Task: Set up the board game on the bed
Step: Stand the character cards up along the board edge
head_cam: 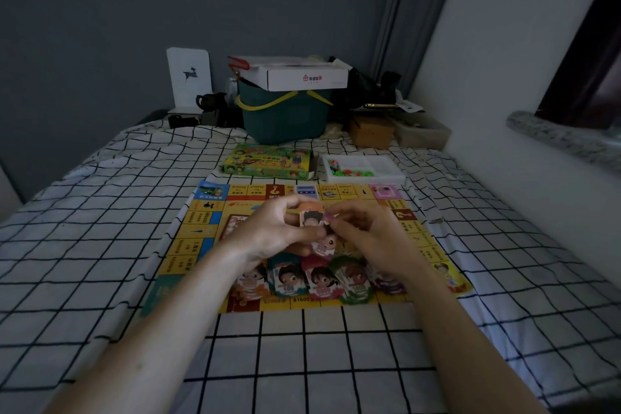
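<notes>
Five stacks of paper play money already sit in a row along the near edge of the game board, sorted by colour, touching or overlapping each other. Head view only, so one pass. Board lies flat and unfolded on the checked bedsheet, mid-bed. Left hand has fingers curled round a small bundle of notes held above the board centre; right hand pinches the same bundle at its right edge, fingers curled, looks like peeling or counting off a note. One more note with a cartoon face hangs just under the hands, can't tell which hand has it. Game box sits just beyond the far edge of the board, closed or nearly so. White tray beside the box on the right holds small coloured plastic pieces in one compartment, other compartments look bare. A card deck rests on the far side of the board.

Judgement: roughly halfway or a bit past. Done: board out, most money sorted. Left: finish the bundle in hand, take tokens and pieces out of the tray and place them, maybe deal cards. Teal basket and white carton at the headboard end are clutter, not part of the game
</notes>
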